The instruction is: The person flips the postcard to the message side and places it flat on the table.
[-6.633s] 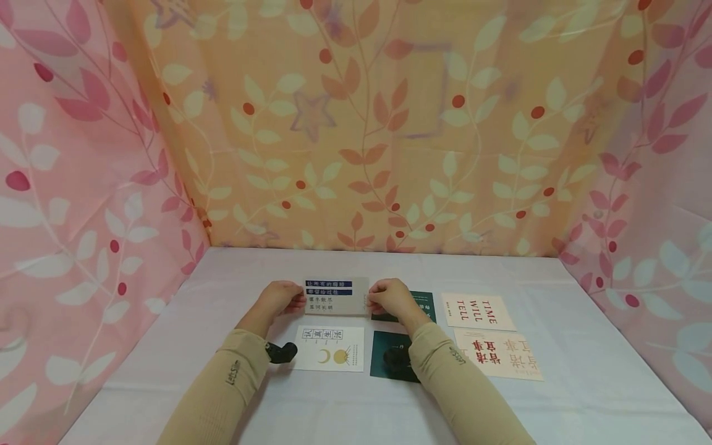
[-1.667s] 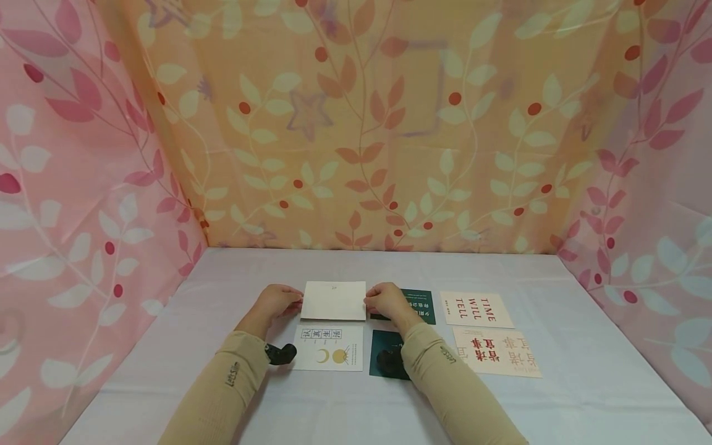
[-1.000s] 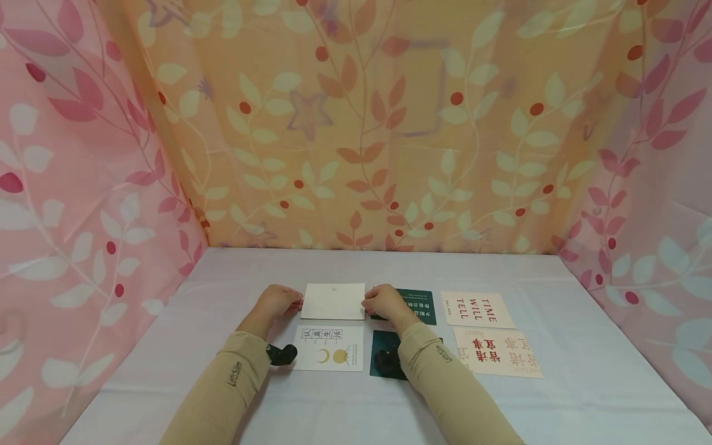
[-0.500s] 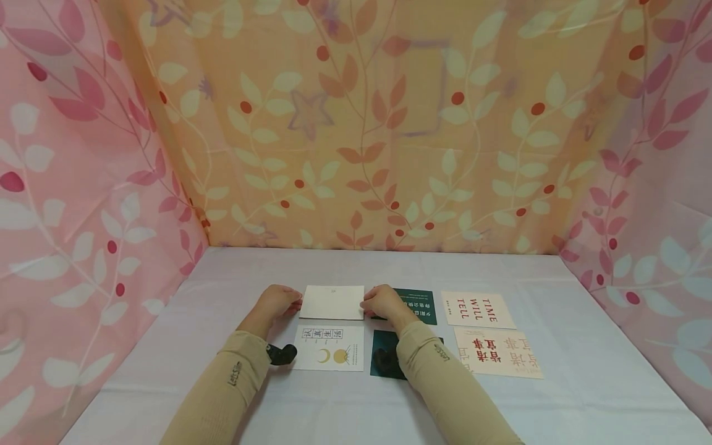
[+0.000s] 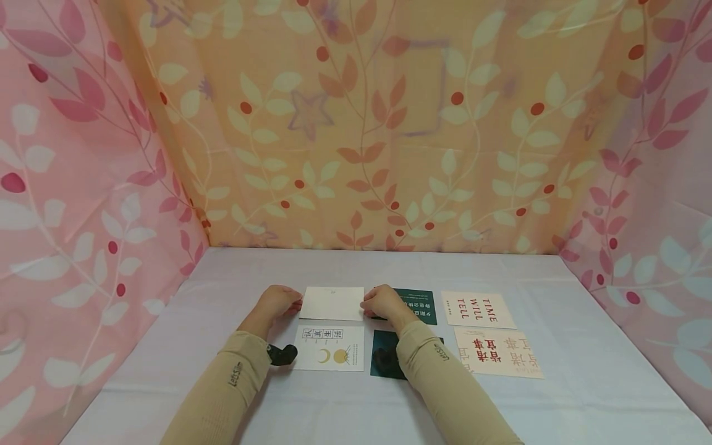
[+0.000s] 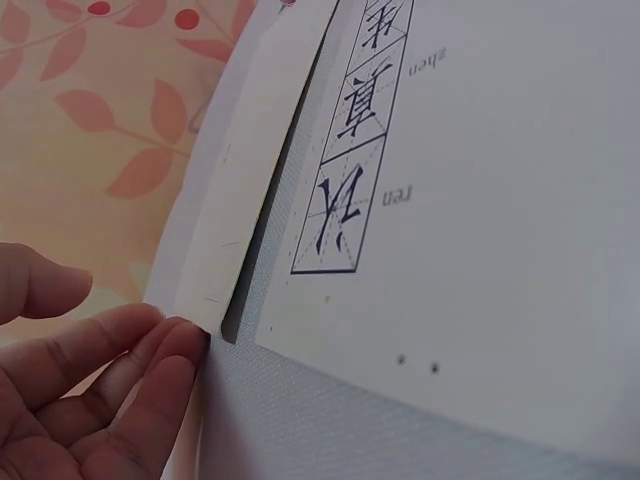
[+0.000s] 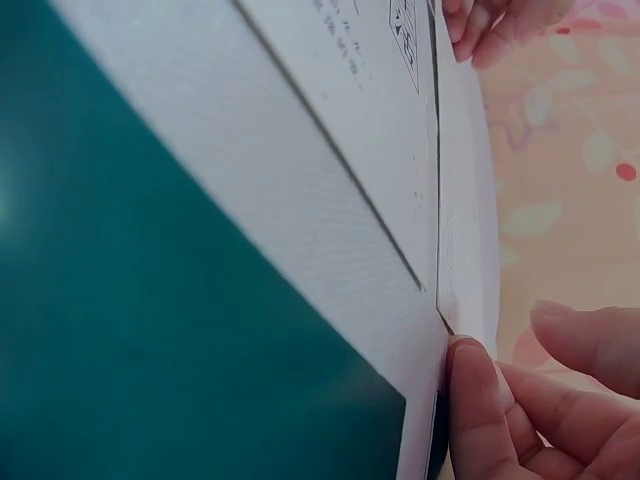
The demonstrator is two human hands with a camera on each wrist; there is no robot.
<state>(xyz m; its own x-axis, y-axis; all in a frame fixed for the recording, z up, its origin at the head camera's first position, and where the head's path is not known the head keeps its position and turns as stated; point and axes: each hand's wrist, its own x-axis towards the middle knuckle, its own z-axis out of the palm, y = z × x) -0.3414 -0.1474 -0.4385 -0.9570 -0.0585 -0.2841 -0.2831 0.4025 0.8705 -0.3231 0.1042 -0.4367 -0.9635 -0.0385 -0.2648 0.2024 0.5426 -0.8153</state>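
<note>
White paper card point(image 5: 332, 303), its face nearly blank, sits between the two hands, just beyond a moon-and-sun card point(image 5: 328, 357) on the pale tablecloth point(image 5: 311, 408). Fingertips of the left hand point(image 5: 276, 301) touch its left edge and fingertips of the right hand point(image 5: 385, 304) its right edge, loosely bent rather than clenched, both thumbs apart from it. To the right lie a far green card point(image 5: 421, 306), a near green card point(image 5: 384, 339) and two cream cards point(image 5: 470, 309) with red lettering.

White card point(image 5: 332, 303), nearly blank, roughly level
</note>
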